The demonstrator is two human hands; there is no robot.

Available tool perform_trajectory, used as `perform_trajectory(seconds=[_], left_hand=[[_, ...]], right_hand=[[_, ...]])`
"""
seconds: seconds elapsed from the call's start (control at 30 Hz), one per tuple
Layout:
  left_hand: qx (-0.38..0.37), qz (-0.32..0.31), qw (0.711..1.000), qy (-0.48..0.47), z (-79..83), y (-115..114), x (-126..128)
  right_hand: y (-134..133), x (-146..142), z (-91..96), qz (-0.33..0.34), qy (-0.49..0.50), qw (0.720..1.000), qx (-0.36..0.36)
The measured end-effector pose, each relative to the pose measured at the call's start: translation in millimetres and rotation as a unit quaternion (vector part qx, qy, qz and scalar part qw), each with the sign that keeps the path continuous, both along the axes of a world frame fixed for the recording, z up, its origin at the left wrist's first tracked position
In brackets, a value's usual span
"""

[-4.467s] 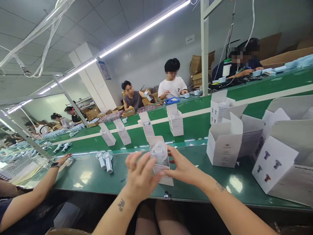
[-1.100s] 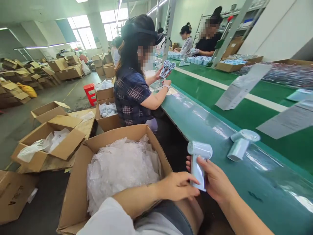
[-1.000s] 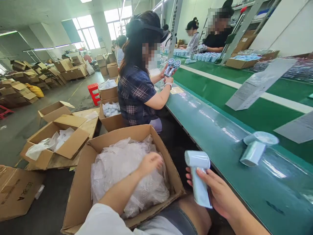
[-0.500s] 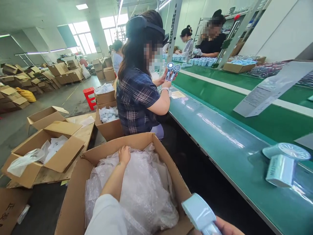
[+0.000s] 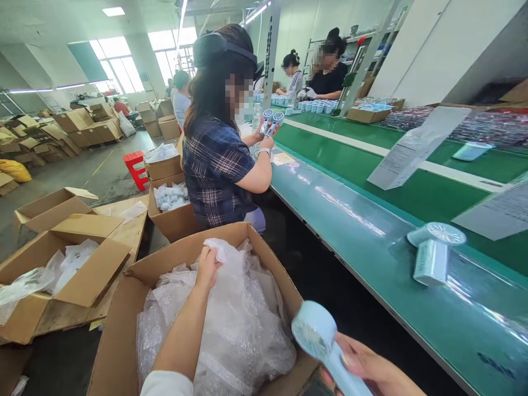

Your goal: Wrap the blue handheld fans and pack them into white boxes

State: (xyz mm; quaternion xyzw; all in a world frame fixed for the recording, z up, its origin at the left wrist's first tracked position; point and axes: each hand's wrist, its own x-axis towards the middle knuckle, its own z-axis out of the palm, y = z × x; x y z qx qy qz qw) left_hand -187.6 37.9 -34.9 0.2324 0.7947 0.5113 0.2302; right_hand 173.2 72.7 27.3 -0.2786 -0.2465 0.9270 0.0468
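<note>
Right hand (image 5: 357, 363): fingers grip a light-blue device (image 5: 319, 324), round-headed, grille-faced, straight-handled. Left hand (image 5: 207, 268): fingers pinch translucent bubble wrap (image 5: 225, 251) near the far edge of the carton (image 5: 113, 330).

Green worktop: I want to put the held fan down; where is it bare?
The worktop looks bare between the tan sheet and the resting fan, and between that fan and the near edge. Crowded: the carton, heaped with bubble bags.

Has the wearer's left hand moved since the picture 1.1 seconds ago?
Yes. Against the cardboard box, the left hand has gone from beyond its right side to over its far end, holding bubble wrap.
</note>
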Motion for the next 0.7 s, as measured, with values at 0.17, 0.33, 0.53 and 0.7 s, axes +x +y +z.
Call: perform_trajectory(seconds=[0.17,0.33,0.53,0.7], left_hand=[[0.257,-0.022,0.914,-0.312,46.1,-12.1,76.2],[0.225,-0.025,0.924,-0.309,37.2,-22.1,103.3],[0.072,0.052,0.994,0.064,66.7,-38.1,69.4],[0.075,-0.421,0.891,0.155,139.2,-26.3,130.3]], right_hand=[[6.7,-25.3,-15.7,-0.040,0.103,0.993,-0.028],[0.3,-27.6,-11.4,-0.047,0.147,0.987,0.041],[3.1,4.1,30.3,0.022,0.059,0.939,0.339],[6.2,4.5,66.8,0.204,-0.115,0.760,0.607]])
